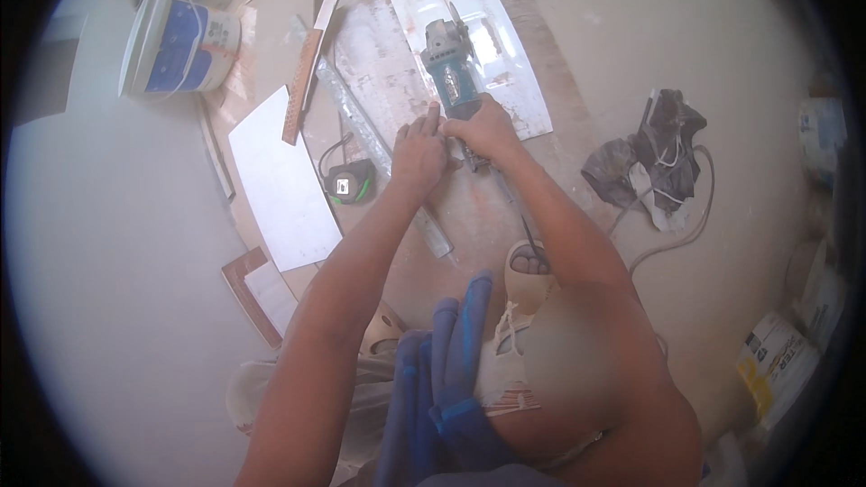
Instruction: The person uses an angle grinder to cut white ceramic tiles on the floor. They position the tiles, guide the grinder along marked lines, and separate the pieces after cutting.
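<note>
My right hand (487, 129) is wrapped round the rear of a teal angle grinder (455, 83). Its grey head points away from me, with the thin disc edge-on above a glossy white tile (511, 63). Close beside the grinder's rear end, my left hand (419, 158) lies with its fingers stretched forward at the tile's near edge. Whether those fingertips touch the grinder I cannot tell. The tile lies on a worn, dusty board (564, 95). A power cord (516, 207) trails from the grinder back toward my foot.
Left of my hands are a tape measure (350, 182), a metal straightedge (356, 117), a white tile piece (281, 182) and brown-backed offcuts (302, 86). A white-and-blue bucket (191, 43) stands far left. Dark crumpled cloth (663, 149) and a cable (699, 225) lie right.
</note>
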### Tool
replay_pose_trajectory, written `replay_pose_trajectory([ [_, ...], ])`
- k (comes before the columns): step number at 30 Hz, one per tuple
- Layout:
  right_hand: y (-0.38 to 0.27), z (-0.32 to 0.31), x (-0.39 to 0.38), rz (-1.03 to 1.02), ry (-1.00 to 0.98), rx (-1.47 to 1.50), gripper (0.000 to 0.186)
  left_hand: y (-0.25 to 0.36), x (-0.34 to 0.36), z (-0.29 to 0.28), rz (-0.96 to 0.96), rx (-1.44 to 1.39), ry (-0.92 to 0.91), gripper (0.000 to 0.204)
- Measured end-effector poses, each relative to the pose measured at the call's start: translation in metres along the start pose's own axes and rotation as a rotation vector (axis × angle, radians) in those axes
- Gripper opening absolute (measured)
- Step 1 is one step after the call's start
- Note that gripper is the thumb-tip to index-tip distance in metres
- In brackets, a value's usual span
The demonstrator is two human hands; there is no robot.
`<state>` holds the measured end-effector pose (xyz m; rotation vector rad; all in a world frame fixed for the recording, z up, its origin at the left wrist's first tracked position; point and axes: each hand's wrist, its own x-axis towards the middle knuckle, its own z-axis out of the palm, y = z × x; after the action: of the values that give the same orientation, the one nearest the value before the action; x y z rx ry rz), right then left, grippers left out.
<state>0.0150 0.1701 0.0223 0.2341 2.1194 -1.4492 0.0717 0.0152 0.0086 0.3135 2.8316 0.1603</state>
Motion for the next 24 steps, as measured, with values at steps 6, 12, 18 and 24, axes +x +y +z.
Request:
replay_pose_trajectory([
  [6, 0.005, -0.001, 0.002, -0.011, 0.037, -0.007, 0.08, -0.001, 0.007, -0.001, 0.001, 0.05, -0.016, 0.076],
  [12, 0.006, -0.001, -0.002, 0.0, 0.032, -0.051, 0.082, -0.003, 0.007, 0.004, 0.006, 0.059, 0.002, 0.079],
  [18, 0.01, -0.002, -0.007, -0.008, 0.013, -0.034, 0.082, -0.004, 0.008, 0.004, 0.001, 0.041, 0.009, 0.064],
  [24, 0.012, -0.003, -0.014, 0.018, 0.006, -0.03, 0.082, -0.003, 0.006, 0.004, -0.031, 0.042, -0.007, 0.081],
])
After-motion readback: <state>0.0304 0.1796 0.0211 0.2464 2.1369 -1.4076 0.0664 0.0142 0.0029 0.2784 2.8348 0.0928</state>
